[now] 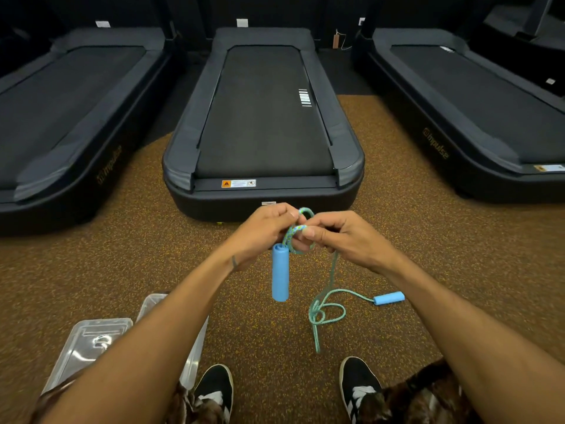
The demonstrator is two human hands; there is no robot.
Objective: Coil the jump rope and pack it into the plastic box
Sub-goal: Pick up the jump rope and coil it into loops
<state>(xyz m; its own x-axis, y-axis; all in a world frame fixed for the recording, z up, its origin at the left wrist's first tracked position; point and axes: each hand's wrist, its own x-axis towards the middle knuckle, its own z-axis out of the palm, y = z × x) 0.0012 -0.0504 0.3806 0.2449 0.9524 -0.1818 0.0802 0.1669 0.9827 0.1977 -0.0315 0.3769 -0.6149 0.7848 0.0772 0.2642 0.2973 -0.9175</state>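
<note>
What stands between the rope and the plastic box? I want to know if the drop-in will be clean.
Only the person's own left forearm, which crosses above the open plastic box. The lid lies beside it, already off. The jump rope is held in both hands, its tail trailing on the floor.

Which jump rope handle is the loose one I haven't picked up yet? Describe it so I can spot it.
Start at the middle treadmill and drop to the speckled brown floor in front of it. Below the right hand, the teal rope trails into a tangle, then runs right to a blue handle. This one lies flat on the floor; the other handle hangs upright beneath the left hand.
</note>
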